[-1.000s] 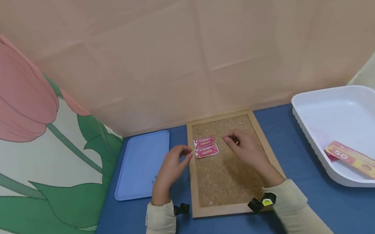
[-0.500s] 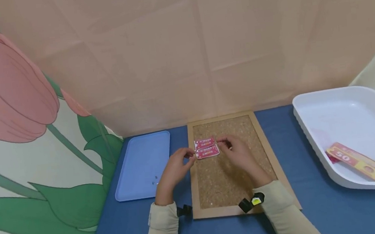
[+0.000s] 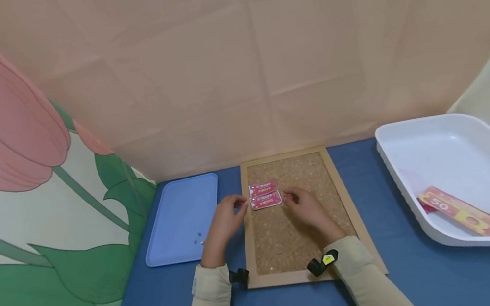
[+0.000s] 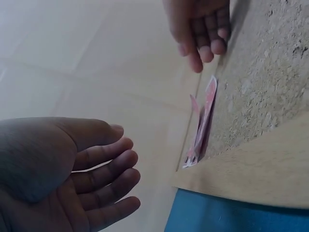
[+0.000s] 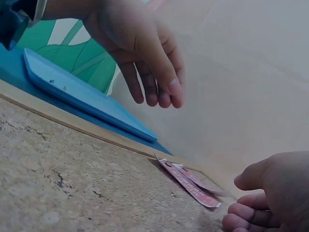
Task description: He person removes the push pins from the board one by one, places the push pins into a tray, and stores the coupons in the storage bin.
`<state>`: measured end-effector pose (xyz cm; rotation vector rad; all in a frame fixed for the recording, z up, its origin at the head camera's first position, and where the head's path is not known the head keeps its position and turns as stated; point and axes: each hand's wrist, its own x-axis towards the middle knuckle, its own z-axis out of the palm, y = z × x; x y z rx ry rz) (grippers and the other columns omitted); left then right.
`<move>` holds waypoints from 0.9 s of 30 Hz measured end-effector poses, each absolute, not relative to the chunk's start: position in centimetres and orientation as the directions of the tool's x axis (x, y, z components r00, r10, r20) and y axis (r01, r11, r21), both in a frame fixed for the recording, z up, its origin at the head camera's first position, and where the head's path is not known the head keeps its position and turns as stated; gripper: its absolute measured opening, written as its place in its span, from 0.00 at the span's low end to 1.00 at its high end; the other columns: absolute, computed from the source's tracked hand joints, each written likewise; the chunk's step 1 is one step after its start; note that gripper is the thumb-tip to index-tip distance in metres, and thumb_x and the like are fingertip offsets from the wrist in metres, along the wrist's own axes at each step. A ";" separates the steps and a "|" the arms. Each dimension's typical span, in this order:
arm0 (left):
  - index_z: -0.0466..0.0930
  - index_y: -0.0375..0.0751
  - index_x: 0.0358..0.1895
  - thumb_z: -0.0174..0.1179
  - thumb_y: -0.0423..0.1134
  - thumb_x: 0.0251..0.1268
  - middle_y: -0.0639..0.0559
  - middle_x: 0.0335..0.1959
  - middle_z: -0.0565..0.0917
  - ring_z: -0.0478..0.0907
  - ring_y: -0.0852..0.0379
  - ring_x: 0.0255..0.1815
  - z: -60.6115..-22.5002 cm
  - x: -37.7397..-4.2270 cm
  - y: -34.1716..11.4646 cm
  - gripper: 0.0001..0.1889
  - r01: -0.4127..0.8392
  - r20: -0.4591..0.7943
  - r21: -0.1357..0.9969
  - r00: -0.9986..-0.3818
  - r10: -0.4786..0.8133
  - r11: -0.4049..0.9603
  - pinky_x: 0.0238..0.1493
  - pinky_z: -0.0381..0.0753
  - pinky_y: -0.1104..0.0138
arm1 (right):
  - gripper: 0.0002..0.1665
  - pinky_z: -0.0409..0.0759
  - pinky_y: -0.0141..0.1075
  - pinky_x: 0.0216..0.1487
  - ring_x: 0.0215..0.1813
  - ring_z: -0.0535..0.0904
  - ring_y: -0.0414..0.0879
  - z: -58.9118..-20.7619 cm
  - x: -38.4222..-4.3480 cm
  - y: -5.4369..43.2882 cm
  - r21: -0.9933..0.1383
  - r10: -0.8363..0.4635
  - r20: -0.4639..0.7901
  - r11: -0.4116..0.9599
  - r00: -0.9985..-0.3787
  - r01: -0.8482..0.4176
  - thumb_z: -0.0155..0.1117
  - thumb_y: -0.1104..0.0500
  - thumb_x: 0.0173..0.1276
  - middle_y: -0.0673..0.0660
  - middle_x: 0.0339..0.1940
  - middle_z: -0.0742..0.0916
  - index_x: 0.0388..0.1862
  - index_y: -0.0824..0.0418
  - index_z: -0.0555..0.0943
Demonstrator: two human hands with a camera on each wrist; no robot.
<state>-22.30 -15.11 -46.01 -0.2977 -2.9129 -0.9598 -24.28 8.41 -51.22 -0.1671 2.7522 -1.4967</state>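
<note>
The white tray [image 3: 457, 152] holds a strip [image 3: 459, 211] marked 50 over something pink [image 3: 426, 207]; the blue tray [image 3: 184, 213], tiny bits [image 3: 197, 235]. Two pink coupons [image 3: 266, 200] lie on the corkboard [image 3: 298, 246] between the left hand [image 3: 225, 221] and right hand [image 3: 309, 211], their fingers loose and released.

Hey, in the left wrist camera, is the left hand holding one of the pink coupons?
No, the left hand is empty, with a visible gap between it and the pink coupons.
</note>
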 end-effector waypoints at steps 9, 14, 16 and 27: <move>0.80 0.38 0.48 0.60 0.41 0.69 0.46 0.43 0.81 0.78 0.50 0.47 -46.3 -25.0 -15.0 0.11 0.218 0.056 0.504 -0.974 0.220 0.836 0.49 0.77 0.57 | 0.19 0.79 0.41 0.42 0.42 0.78 0.48 -52.1 -24.5 8.2 -0.834 -0.071 0.063 0.544 -0.995 -0.092 0.57 0.56 0.73 0.55 0.41 0.83 0.58 0.63 0.78; 0.81 0.39 0.43 0.61 0.38 0.68 0.48 0.38 0.80 0.77 0.53 0.40 -46.8 -26.5 -14.7 0.07 0.225 0.028 0.464 -0.970 0.240 0.857 0.43 0.77 0.60 | 0.19 0.77 0.39 0.38 0.39 0.77 0.47 -52.4 -24.5 8.0 -0.836 -0.083 0.075 0.538 -0.994 -0.108 0.58 0.56 0.72 0.54 0.38 0.82 0.57 0.63 0.78; 0.81 0.40 0.42 0.61 0.38 0.68 0.49 0.37 0.80 0.76 0.54 0.39 -47.0 -27.1 -14.5 0.06 0.224 0.007 0.460 -0.969 0.249 0.859 0.41 0.77 0.61 | 0.19 0.77 0.38 0.36 0.38 0.76 0.47 -52.4 -24.5 7.9 -0.840 -0.078 0.075 0.532 -0.994 -0.105 0.58 0.56 0.71 0.54 0.37 0.82 0.56 0.63 0.79; 0.81 0.40 0.44 0.61 0.37 0.66 0.50 0.37 0.77 0.74 0.55 0.38 -47.9 -28.5 -14.0 0.07 0.203 -0.078 0.418 -0.963 0.258 0.885 0.40 0.76 0.62 | 0.18 0.77 0.38 0.35 0.38 0.76 0.48 -52.5 -24.4 7.8 -0.838 -0.056 0.055 0.540 -0.997 -0.076 0.60 0.55 0.71 0.54 0.37 0.81 0.55 0.61 0.80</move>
